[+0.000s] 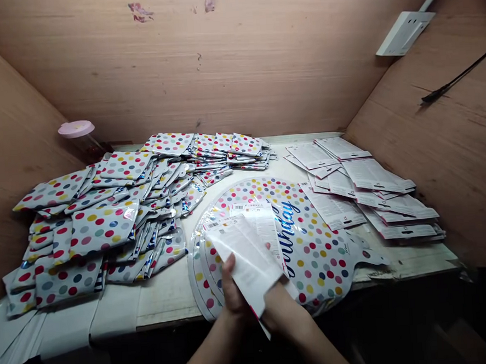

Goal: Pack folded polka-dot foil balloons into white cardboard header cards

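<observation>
In the middle of the head view, my left hand (232, 292) grips a flat white printed packet (247, 256), its thumb lying on the front face. My right hand (284, 308) is at the packet's lower right edge. Its fingers are hidden, and whether they are inside the packet or behind it I cannot tell. Another white printed packet (265, 220) shows just behind the held one. Beneath both lies a stack of flat round foil balloons (321, 254), white with coloured dots and blue "birthday" lettering, their tails pointing right.
Folded dotted foil balloons (101, 229) are heaped on the left. White printed packets (370, 182) overlap in a pile at right. Wooden walls (219, 68) enclose the table (164, 305). A pink-lidded jar (77, 131) stands back left; white sheets (71, 327) lie at the front left edge.
</observation>
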Available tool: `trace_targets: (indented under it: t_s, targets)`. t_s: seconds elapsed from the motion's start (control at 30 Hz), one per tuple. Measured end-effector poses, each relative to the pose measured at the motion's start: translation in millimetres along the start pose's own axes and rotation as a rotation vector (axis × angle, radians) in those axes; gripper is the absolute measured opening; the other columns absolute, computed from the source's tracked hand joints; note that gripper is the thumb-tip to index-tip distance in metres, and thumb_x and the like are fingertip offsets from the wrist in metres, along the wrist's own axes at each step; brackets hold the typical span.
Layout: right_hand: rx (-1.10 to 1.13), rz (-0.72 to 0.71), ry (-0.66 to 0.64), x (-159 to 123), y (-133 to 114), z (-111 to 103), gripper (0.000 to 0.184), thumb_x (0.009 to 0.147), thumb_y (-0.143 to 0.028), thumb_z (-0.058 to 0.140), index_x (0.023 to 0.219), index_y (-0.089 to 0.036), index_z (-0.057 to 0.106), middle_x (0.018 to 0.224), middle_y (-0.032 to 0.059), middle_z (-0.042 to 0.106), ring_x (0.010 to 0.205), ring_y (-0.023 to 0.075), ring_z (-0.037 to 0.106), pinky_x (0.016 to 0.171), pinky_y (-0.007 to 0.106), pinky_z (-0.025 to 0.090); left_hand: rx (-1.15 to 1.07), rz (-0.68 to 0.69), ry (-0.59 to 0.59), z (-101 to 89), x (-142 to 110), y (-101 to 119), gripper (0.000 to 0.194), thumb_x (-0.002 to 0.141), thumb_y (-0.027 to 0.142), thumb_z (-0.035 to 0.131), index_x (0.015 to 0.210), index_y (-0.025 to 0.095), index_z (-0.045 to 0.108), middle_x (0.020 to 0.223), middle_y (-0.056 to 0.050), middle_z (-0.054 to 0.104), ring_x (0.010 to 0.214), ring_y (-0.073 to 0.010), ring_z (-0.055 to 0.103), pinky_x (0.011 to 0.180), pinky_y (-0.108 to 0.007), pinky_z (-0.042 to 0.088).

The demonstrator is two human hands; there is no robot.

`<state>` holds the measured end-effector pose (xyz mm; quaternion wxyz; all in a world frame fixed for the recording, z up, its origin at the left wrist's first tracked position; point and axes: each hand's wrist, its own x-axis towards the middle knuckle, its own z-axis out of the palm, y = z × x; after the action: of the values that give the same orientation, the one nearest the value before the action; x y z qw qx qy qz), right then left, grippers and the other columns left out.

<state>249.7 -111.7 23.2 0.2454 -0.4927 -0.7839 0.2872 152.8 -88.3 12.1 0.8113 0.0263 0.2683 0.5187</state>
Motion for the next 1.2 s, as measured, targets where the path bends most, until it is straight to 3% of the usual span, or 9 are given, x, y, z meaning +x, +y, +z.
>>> trace_targets:
  t_s: [0.07,0.17,0.23,0.3,0.37,0.47,0.53,0.63,1.2]
  targets:
    - [-0.016,-0.064,0.028,-14.9,-4.6,-12.6,0.043,0.089,-0.014,0.046,0.131,-0.016,0.053,0.132,0.0140,0.058,0.125,0.0303,0.051,0.106,0.047,0.043,0.175,0.135,0.134,-4.1,13.7,13.9,0.060,0.075,0.037,0.067,0.128,0.013,0.056,0.114,-0.015,0.070,0.117,-0.0359,0.059,0.105,-0.050,0.040]
    - [0.061,-0.104,0.177,-37.0,3.1,-33.0,0.026,0.092,-0.011,0.044,0.108,-0.019,0.063,0.107,0.0089,0.067,0.104,0.0217,0.063,0.093,0.035,0.053,0.466,0.286,0.165,-12.4,29.8,32.7,0.072,0.073,0.019,0.071,0.140,0.021,0.042,0.127,-0.012,0.064,0.129,-0.0334,0.049,0.109,-0.053,0.035]
    - [0.090,-0.011,0.314,-39.1,20.5,-35.3,0.018,0.093,-0.015,0.048,0.098,-0.020,0.064,0.092,0.0067,0.066,0.088,0.0193,0.065,0.078,0.030,0.056,0.755,0.462,0.179,-19.9,32.0,35.5,0.078,0.076,0.020,0.070,0.145,0.025,0.034,0.147,-0.012,0.046,0.141,-0.0326,0.031,0.113,-0.056,0.025]
    - [0.056,0.049,0.394,-31.7,42.9,-26.7,0.015,0.093,-0.020,0.050,0.097,-0.020,0.065,0.088,0.0063,0.062,0.083,0.0199,0.063,0.073,0.032,0.056,1.182,0.718,0.180,-28.7,26.3,32.8,0.072,0.080,0.018,0.066,0.145,0.027,0.036,0.158,-0.008,0.026,0.147,-0.0303,0.012,0.116,-0.056,0.013]
    - [0.028,0.047,0.409,-22.2,62.8,-13.1,0.016,0.093,-0.022,0.051,0.099,-0.020,0.066,0.088,0.0066,0.059,0.085,0.0211,0.061,0.075,0.035,0.055,1.559,0.818,0.012,-38.5,14.7,29.7,0.057,0.084,0.016,0.060,0.138,0.028,0.049,0.156,-0.006,0.032,0.147,-0.0299,0.013,0.117,-0.057,0.006]
    - [0.013,0.042,0.417,-14.9,78.8,0.3,0.016,0.094,-0.021,0.051,0.096,-0.020,0.066,0.087,0.0065,0.055,0.088,0.0214,0.058,0.078,0.038,0.054,1.840,0.649,-0.349,-52.2,-5.2,28.7,0.047,0.087,0.026,0.060,0.133,0.029,0.055,0.142,-0.009,0.052,0.140,-0.0340,0.033,0.115,-0.062,0.014]
    - [0.013,0.031,0.395,-14.6,81.5,0.4,0.015,0.094,-0.020,0.051,0.094,-0.019,0.066,0.086,0.0060,0.054,0.087,0.0209,0.057,0.078,0.038,0.053,1.901,0.580,-0.427,-58.9,-14.4,29.0,0.063,0.081,0.036,0.067,0.141,0.027,0.047,0.146,-0.012,0.047,0.138,-0.0374,0.035,0.113,-0.063,0.018]
    - [0.016,0.006,0.387,-14.9,82.2,-6.2,0.014,0.093,-0.019,0.052,0.093,-0.019,0.066,0.086,0.0058,0.054,0.086,0.0202,0.056,0.078,0.038,0.053,1.968,0.582,-0.442,-64.7,-18.3,28.2,0.076,0.078,0.043,0.069,0.146,0.025,0.038,0.150,-0.013,0.041,0.140,-0.0381,0.030,0.113,-0.062,0.019]
    - [0.015,0.015,0.290,-11.9,87.5,-12.4,0.017,0.095,-0.021,0.047,0.085,-0.021,0.061,0.081,0.0046,0.055,0.082,0.0206,0.056,0.075,0.035,0.050,1.958,0.592,-0.409,-70.9,-14.4,24.3,0.071,0.080,0.042,0.067,0.144,0.026,0.041,0.150,-0.011,0.040,0.140,-0.0375,0.030,0.114,-0.061,0.017]
